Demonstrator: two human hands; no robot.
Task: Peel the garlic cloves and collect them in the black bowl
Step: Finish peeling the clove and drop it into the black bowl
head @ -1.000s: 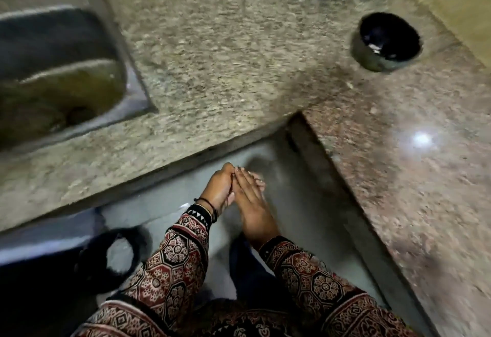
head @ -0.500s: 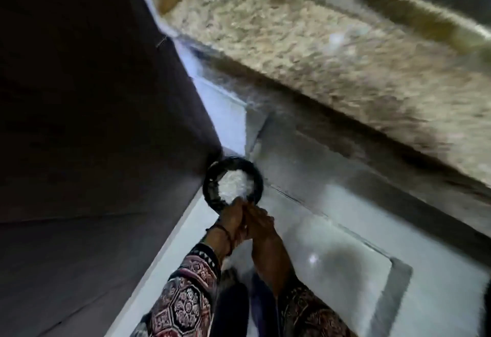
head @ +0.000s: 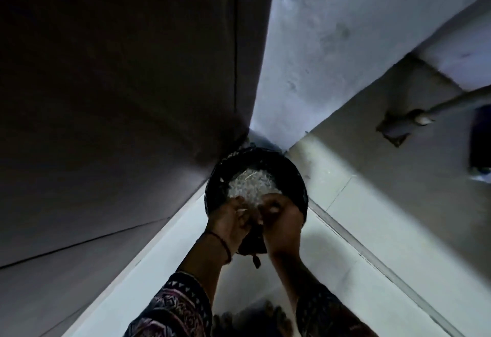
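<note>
Dim floor (head: pixel 353 233) corner, dark panel (head: pixel 119 97) left, wall (head: pixel 318 44) behind. Black bin (head: pixel 296 177) in corner, pale peelings (head: pixel 252 185) heaped inside. Over near rim: left hand (head: pixel 231 224) pinches pale sliver (head: pixel 241 211); right hand (head: pixel 283 220) curled, grip unclear.

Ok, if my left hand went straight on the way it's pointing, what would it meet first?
Most likely the pale flaky heap inside the round black container: the left hand hangs over its near rim, fingers aimed into it. Depth is hard to judge from above.
</note>
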